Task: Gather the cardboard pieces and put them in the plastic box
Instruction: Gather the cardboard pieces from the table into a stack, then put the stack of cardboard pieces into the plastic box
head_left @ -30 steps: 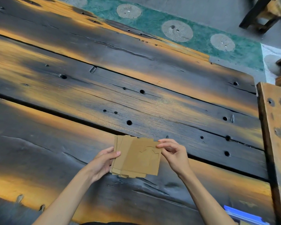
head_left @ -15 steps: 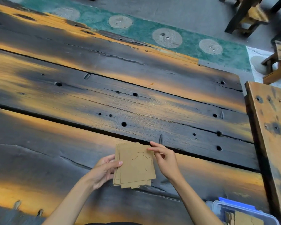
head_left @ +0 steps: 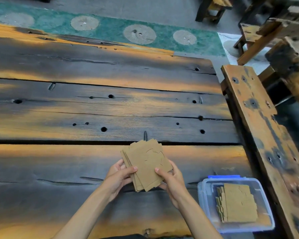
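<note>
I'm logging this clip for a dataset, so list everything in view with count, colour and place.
Held cardboard stack: one fanned bundle, brown, above the table's near plank, gripped by both hands.
Box: one, clear plastic with a blue edge, on the table's near right corner, open.
Cardboard in box: one stack, brown, lying flat inside.
Table: one, dark and orange planks with holes, filling most of the view.
Bench: one, same worn wood, along the table's right side.
Stools: several, dark wood, far right on the floor.
Floor strip: one, green with pale round discs, beyond the table.
Left hand: on the stack's left edge.
Right hand: on the stack's lower right edge.
</note>
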